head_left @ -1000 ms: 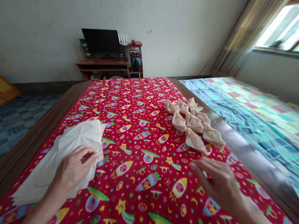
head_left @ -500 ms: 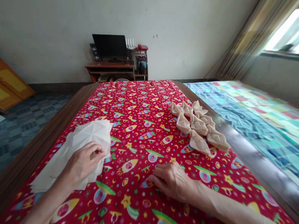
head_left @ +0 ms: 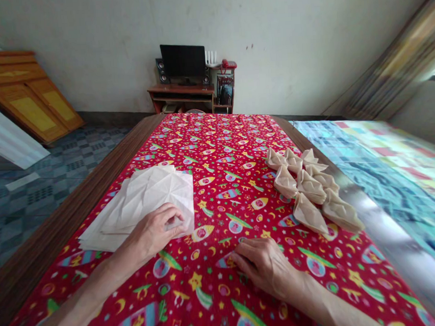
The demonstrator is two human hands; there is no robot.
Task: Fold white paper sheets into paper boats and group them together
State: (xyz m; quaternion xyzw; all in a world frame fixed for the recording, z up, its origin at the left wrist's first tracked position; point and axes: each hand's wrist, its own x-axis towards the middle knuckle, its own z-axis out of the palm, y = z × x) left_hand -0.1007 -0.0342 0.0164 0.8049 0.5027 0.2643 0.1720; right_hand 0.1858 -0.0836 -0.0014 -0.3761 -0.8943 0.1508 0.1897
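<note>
Eight folded paper boats point(head_left: 309, 189) sit by the table's right edge point(head_left: 382, 241), where your open right hand point(head_left: 264, 266) could nudge them off. Your left hand point(head_left: 155, 230) pinches the creased paper sheet point(head_left: 149, 199); a hard pull could tear it.

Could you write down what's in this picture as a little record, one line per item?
Left hand: on creased paper sheets
Right hand: resting on the tablecloth, holding nothing
Beside them: eight folded paper boats
Surface: red rocket-print tablecloth
Far wall: monitor on a wooden desk
</note>
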